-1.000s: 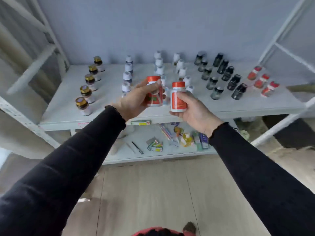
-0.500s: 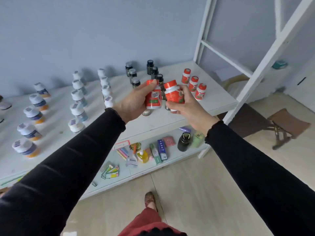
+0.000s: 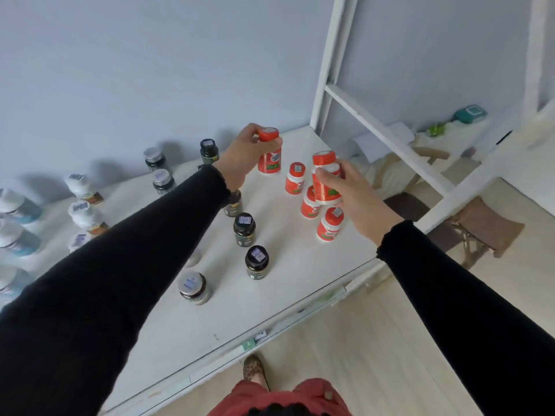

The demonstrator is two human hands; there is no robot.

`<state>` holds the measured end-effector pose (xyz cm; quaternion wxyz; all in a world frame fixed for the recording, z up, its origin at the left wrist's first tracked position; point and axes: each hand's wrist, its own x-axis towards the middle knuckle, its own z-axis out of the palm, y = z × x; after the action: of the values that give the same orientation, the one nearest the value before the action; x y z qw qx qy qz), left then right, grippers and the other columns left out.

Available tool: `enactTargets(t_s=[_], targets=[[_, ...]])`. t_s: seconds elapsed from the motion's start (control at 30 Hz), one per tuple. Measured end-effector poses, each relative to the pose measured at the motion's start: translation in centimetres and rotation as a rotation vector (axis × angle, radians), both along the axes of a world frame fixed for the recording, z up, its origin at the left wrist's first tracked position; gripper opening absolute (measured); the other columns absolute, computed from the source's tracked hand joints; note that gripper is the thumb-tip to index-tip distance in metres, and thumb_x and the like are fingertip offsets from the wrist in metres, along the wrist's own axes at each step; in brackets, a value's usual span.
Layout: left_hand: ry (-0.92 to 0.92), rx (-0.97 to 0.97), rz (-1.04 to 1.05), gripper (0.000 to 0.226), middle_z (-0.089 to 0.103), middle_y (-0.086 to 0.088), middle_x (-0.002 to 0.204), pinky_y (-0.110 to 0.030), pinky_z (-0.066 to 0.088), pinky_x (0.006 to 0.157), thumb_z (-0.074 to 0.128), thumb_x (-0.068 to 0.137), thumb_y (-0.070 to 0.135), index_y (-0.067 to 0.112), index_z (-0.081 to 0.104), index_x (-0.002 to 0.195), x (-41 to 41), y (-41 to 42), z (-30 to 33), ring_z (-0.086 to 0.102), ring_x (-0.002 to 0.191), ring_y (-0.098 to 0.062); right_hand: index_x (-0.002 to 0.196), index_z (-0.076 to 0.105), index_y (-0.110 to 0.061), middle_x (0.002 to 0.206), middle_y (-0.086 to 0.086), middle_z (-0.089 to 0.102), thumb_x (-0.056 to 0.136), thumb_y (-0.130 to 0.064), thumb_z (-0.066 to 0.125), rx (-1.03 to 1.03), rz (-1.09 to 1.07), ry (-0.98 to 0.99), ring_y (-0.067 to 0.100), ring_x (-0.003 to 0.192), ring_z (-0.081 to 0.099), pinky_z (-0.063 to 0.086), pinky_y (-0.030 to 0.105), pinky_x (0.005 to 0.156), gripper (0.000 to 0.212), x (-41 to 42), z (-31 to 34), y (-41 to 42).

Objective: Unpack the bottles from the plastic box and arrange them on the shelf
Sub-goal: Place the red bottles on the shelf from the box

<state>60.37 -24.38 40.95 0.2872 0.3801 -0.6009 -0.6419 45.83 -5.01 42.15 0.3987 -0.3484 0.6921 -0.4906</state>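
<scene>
Red cap pinched from above: the left hand (image 3: 244,154) grips a red bottle (image 3: 269,156) by its top, low over the back of the shelf (image 3: 294,280), at the head of the red row; whether its base touches I cannot tell. The right hand (image 3: 357,195) wraps its fingers round a second red bottle (image 3: 326,178), held aloft over the three red ones (image 3: 295,178) already standing. Dark bottles (image 3: 244,229) line up just left. This looks like the placing step. Next: set the left one down and release, then find a free spot for the right without toppling neighbours. The box is out of view.
</scene>
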Motion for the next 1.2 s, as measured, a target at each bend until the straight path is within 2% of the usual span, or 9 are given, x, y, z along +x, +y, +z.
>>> enactTargets(t_s=[0.1, 0.2, 0.4, 0.63, 0.77, 0.87, 1.0, 1.1, 1.2], targets=[[-0.121, -0.056, 0.036, 0.033, 0.066, -0.003, 0.109, -0.036, 0.053, 0.091, 0.08, 0.083, 0.022, 0.018, 0.058, 0.107, -3.1, -4.0, -2.2, 0.066, 0.102, -0.023, 0.119, 0.06, -0.036, 0.114, -0.01, 0.068, 0.086, -0.056, 0.068, -0.021, -0.032, 0.062, 0.012, 0.11, 0.064, 0.045, 0.039, 0.102, 0.039, -2.9, -0.7, -3.1], [-0.249, -0.114, 0.044, 0.035, 0.066, -0.005, 0.116, -0.039, 0.053, 0.094, 0.081, 0.082, 0.026, 0.021, 0.059, 0.108, -5.5, -6.6, -4.6, 0.064, 0.108, -0.026, 0.125, 0.057, -0.03, 0.118, -0.009, 0.065, 0.09, -0.049, 0.067, -0.021, -0.032, 0.095, 0.009, 0.112, 0.061, 0.042, 0.031, 0.101, 0.041, -5.5, -1.7, -6.2], [-0.439, -0.18, 0.026, 0.041, 0.065, 0.001, 0.113, -0.031, 0.048, 0.087, 0.079, 0.084, 0.029, 0.02, 0.059, 0.118, -8.3, -7.9, -7.7, 0.06, 0.102, -0.019, 0.129, 0.054, -0.025, 0.127, -0.003, 0.063, 0.09, -0.039, 0.072, 0.007, 0.028, 0.092, 0.015, 0.119, 0.059, 0.042, 0.041, 0.112, 0.046, -10.2, -4.4, -11.3], [-0.468, -0.194, 0.012, 0.036, 0.07, 0.004, 0.107, -0.018, 0.044, 0.077, 0.081, 0.08, 0.021, 0.02, 0.065, 0.113, -8.6, -7.6, -9.0, 0.064, 0.1, -0.016, 0.133, 0.054, -0.02, 0.128, -0.001, 0.063, 0.09, -0.034, 0.073, -0.015, 0.078, 0.026, 0.016, 0.12, 0.06, 0.045, 0.039, 0.11, 0.049, -12.8, -5.6, -15.2], [-0.466, -0.181, 0.009, 0.041, 0.071, 0.002, 0.11, -0.03, 0.052, 0.093, 0.082, 0.079, 0.017, 0.019, 0.064, 0.116, -8.5, -7.2, -9.2, 0.065, 0.106, -0.017, 0.133, 0.053, -0.021, 0.128, -0.002, 0.062, 0.09, -0.033, 0.072, -0.027, 0.098, 0.029, 0.016, 0.119, 0.059, 0.046, 0.033, 0.105, 0.048, -12.8, -5.7, -17.8], [-0.485, -0.139, 0.0, 0.057, 0.066, 0.001, 0.122, -0.035, 0.049, 0.1, 0.083, 0.079, 0.021, 0.021, 0.056, 0.129, -8.3, -7.0, -8.6, 0.061, 0.113, -0.017, 0.13, 0.054, -0.019, 0.125, -0.002, 0.062, 0.088, -0.032, 0.075, -0.054, 0.149, 0.057, 0.016, 0.116, 0.059, 0.047, 0.032, 0.102, 0.048, -12.1, -5.3, -21.0], [-0.745, -0.307, -0.032, 0.064, 0.055, -0.001, 0.134, -0.035, 0.044, 0.102, 0.081, 0.082, 0.028, 0.023, 0.05, 0.137, -6.0, -7.2, -6.8, 0.052, 0.121, -0.02, 0.131, 0.05, -0.018, 0.127, 0.0, 0.06, 0.087, -0.032, 0.075, -0.01, 0.277, 0.161, 0.016, 0.115, 0.058, 0.048, 0.033, 0.101, 0.053, -10.6, -5.3, -25.8], [-1.032, -0.509, -0.143, 0.054, 0.056, -0.004, 0.126, -0.037, 0.043, 0.097, 0.074, 0.087, 0.033, 0.024, 0.053, 0.136, -3.7, -6.9, -5.4, 0.051, 0.117, -0.025, 0.131, 0.048, -0.016, 0.124, 0.0, 0.057, 0.086, -0.031, 0.076, 0.056, 0.385, 0.225, 0.018, 0.112, 0.057, 0.048, 0.034, 0.099, 0.055, -9.5, -6.4, -28.8], [-1.102, -0.559, -0.16, 0.05, 0.056, -0.004, 0.122, -0.037, 0.043, 0.095, 0.07, 0.089, 0.034, 0.024, 0.054, 0.135, -2.3, -6.6, -4.8, 0.049, 0.118, -0.025, 0.132, 0.046, -0.016, 0.121, 0.001, 0.056, 0.085, -0.032, 0.076, 0.13, 0.458, 0.302, 0.02, 0.109, 0.056, 0.046, 0.031, 0.09, 0.058, -8.7, -7.8, -30.6]])
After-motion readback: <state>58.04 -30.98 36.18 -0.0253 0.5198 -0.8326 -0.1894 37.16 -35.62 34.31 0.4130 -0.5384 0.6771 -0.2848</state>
